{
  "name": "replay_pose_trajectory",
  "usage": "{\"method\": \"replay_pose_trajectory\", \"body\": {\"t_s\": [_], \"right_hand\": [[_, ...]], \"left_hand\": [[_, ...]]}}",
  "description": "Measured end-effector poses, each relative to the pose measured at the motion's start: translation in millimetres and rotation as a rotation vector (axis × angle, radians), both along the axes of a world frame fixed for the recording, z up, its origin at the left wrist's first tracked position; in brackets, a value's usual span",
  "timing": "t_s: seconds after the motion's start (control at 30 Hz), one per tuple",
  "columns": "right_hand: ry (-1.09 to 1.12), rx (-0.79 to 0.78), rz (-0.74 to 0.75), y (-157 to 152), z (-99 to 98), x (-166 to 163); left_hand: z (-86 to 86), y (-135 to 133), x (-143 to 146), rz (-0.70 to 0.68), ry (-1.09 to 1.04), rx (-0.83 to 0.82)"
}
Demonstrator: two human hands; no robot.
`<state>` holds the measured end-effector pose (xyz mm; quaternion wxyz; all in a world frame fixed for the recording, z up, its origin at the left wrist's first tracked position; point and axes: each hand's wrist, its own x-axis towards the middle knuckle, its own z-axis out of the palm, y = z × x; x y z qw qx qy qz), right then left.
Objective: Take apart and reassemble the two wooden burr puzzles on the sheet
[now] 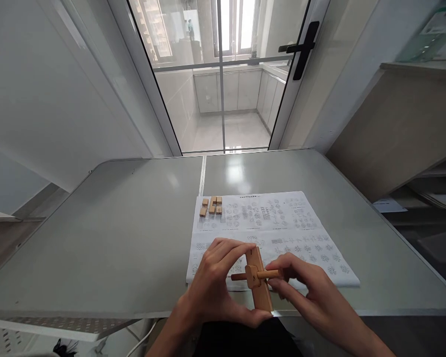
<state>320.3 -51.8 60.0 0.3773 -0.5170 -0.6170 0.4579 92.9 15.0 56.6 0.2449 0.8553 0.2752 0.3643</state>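
the pale grey-green desk (144, 238) spreads widest here, a seam running away from me near its middle. on it, right of that seam, lies the printed sheet (282, 238), covered in little diagrams. over the sheet's near edge come two bare hands. the left hand (213, 272) is spread broadly, its fingers at the far end of a wooden plank (262, 296) and its thumb at the near end, so the plank is spanned between them. the right hand (312, 282) sets its fingers narrowly on either side of a round rod (269, 273); whether they really press on it, i can't tell. i'd judge the wood light, stiff and fairly smooth, hard to harm, though a thin rod might snap if levered sideways; best held by the plank's ends and close to the rod's root. a rounded block (251, 276) sits against the plank's middle. smallest, several wooden cubes (212, 210) wait at the sheet's far left corner.
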Motion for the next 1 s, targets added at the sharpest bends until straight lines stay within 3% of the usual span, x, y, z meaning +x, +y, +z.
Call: {"method": "replay_pose_trajectory", "body": {"t_s": [0.23,0.73,0.87,1.0], "right_hand": [[-0.165,0.376,0.024,0.4,1.4,2.3],[-0.151,0.446,0.114,-13.0,16.2,7.9],[-0.183,0.553,0.143,-17.4,18.4,10.0],[-0.293,0.654,0.135,-12.8,2.9,11.1]], "left_hand": [[2.8,-2.8,-2.0,-0.008,-0.013,-0.063],[13.0,-10.0,-4.2,-0.103,-0.041,0.049],[20.8,-12.6,-3.5,-0.107,-0.031,0.167],[11.3,-4.8,-1.4,-0.063,0.026,0.354]]}}
